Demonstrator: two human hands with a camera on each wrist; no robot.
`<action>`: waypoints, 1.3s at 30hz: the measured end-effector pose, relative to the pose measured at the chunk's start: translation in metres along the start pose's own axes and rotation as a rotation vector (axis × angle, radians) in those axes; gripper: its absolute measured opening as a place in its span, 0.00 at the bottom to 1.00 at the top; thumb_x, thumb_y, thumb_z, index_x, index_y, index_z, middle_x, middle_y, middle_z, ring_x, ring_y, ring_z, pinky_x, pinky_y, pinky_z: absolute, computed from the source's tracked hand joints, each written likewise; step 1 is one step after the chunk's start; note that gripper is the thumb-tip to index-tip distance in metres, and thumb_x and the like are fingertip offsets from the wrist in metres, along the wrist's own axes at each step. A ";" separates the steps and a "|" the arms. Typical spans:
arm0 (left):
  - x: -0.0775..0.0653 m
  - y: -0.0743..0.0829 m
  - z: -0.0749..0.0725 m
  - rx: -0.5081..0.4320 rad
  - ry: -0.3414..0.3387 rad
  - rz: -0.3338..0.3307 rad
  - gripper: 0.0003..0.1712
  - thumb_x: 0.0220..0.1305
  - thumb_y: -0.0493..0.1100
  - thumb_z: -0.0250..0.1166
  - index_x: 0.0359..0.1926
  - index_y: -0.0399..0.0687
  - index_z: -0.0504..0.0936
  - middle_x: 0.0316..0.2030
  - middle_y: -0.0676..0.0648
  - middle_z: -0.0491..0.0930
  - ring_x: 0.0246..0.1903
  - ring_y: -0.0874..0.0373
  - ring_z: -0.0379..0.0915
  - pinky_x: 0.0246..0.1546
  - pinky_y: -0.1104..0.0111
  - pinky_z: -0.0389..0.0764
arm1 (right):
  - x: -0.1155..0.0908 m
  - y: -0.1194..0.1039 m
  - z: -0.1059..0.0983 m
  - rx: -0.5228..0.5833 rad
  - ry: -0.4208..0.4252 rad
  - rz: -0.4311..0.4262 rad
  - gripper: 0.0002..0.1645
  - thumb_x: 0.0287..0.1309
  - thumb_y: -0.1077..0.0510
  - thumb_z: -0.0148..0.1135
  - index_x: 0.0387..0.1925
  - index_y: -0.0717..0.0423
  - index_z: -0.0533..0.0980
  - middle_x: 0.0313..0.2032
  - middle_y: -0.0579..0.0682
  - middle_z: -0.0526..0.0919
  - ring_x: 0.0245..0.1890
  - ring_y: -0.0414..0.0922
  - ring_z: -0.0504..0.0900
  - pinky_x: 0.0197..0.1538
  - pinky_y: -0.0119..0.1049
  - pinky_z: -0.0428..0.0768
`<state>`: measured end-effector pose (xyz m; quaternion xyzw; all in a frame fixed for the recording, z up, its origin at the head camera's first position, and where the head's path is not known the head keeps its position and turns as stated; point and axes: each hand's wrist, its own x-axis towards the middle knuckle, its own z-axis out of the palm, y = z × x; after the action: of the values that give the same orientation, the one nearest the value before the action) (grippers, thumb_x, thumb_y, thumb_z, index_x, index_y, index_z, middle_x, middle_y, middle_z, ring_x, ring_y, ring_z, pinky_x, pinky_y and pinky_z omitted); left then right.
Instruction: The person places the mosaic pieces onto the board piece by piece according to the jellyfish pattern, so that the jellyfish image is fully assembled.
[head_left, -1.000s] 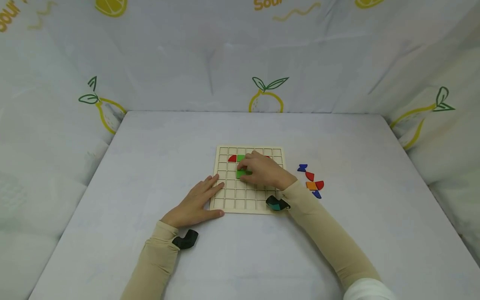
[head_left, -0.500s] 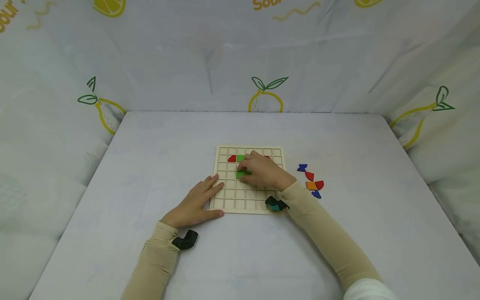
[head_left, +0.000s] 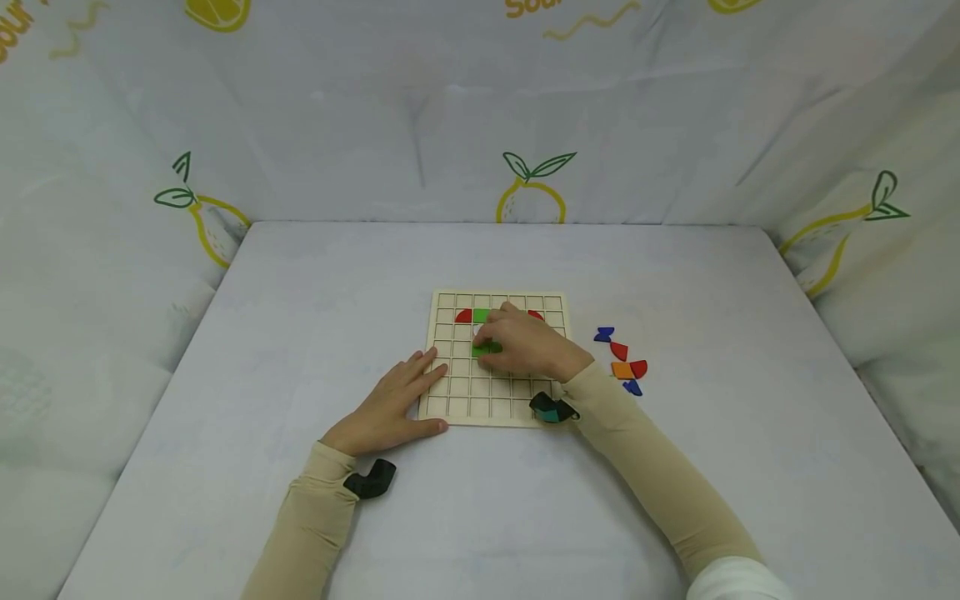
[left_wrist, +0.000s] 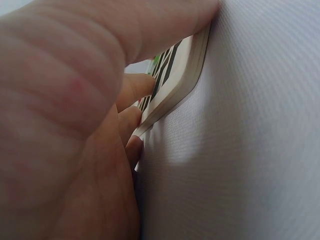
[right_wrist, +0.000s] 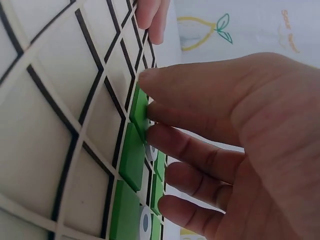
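A pale wooden grid board [head_left: 480, 407] lies on the table in the head view. My left hand [head_left: 386, 412] rests along its left side, fingers spread over the edge and thumb at the near left corner. Over the middle of the board is my right hand [head_left: 531, 342]. In the right wrist view its thumb and fingertips pinch a green tile [right_wrist: 139, 107] at the end of a green row. Behind that row sit more green tiles and a white piece with a grey centre [right_wrist: 145, 225]. Red rounded tiles [head_left: 463, 317] flank the far row; the hand covers part of the pattern.
Right of the board lie several loose tiles: a blue one [head_left: 604, 334], a red one [head_left: 618, 351], an orange one [head_left: 622, 370], another red one [head_left: 638, 368] and a nearer blue one [head_left: 633, 388]. White lemon-printed cloth [head_left: 375, 125] hangs behind the table [head_left: 315, 292].
Both hands stay in nearly the same place. The right hand's fingers shift only slightly over the green tiles, and the loose tiles stay put.
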<state>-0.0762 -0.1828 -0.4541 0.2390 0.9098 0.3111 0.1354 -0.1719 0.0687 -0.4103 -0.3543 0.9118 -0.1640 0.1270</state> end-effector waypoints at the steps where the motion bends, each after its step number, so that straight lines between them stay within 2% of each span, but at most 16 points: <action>1: 0.000 0.000 0.000 0.000 0.001 0.002 0.48 0.65 0.57 0.68 0.79 0.48 0.57 0.82 0.44 0.43 0.81 0.42 0.35 0.80 0.43 0.43 | 0.000 0.000 -0.001 0.007 0.001 -0.006 0.14 0.65 0.52 0.66 0.49 0.50 0.87 0.48 0.46 0.85 0.49 0.46 0.75 0.53 0.40 0.80; 7: 0.001 0.001 0.000 -0.005 0.007 0.013 0.48 0.64 0.55 0.68 0.79 0.48 0.58 0.82 0.44 0.44 0.81 0.41 0.36 0.80 0.44 0.43 | -0.004 0.002 -0.010 0.097 0.011 0.007 0.15 0.73 0.58 0.55 0.52 0.52 0.85 0.51 0.46 0.87 0.50 0.46 0.77 0.57 0.41 0.80; 12: 0.001 0.002 0.000 -0.003 0.008 0.012 0.48 0.64 0.55 0.68 0.79 0.48 0.58 0.82 0.45 0.43 0.81 0.42 0.36 0.80 0.44 0.43 | -0.013 0.006 -0.027 0.155 0.065 -0.002 0.17 0.74 0.61 0.52 0.54 0.56 0.83 0.52 0.50 0.87 0.50 0.46 0.80 0.60 0.45 0.80; 21: 0.001 0.003 -0.001 0.000 -0.010 -0.014 0.49 0.64 0.55 0.69 0.79 0.48 0.56 0.82 0.45 0.42 0.82 0.43 0.34 0.81 0.44 0.42 | -0.040 0.016 -0.058 0.304 0.099 0.115 0.18 0.74 0.57 0.53 0.59 0.56 0.80 0.52 0.54 0.85 0.45 0.47 0.78 0.49 0.41 0.80; 26: 0.001 0.003 -0.002 -0.003 -0.017 -0.025 0.49 0.65 0.56 0.68 0.80 0.48 0.56 0.82 0.44 0.42 0.82 0.42 0.34 0.80 0.43 0.42 | -0.056 0.028 -0.070 0.266 0.159 0.149 0.16 0.73 0.57 0.56 0.57 0.54 0.80 0.49 0.54 0.85 0.45 0.48 0.78 0.44 0.41 0.79; 30: 0.000 0.004 -0.002 -0.013 -0.018 -0.028 0.50 0.64 0.56 0.69 0.80 0.48 0.56 0.82 0.44 0.42 0.82 0.42 0.34 0.80 0.43 0.42 | -0.067 0.039 -0.077 0.235 0.189 0.199 0.17 0.73 0.58 0.55 0.58 0.55 0.79 0.49 0.53 0.83 0.48 0.49 0.77 0.45 0.41 0.80; 39: -0.002 0.004 -0.001 -0.016 -0.016 -0.037 0.50 0.64 0.56 0.69 0.80 0.48 0.56 0.82 0.44 0.42 0.82 0.42 0.34 0.80 0.43 0.41 | -0.084 0.059 -0.086 0.191 0.131 0.326 0.19 0.72 0.56 0.56 0.59 0.59 0.78 0.48 0.57 0.81 0.47 0.52 0.76 0.48 0.45 0.81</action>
<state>-0.0737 -0.1813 -0.4504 0.2238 0.9105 0.3137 0.1502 -0.1772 0.1858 -0.3446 -0.1770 0.9437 -0.2498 0.1253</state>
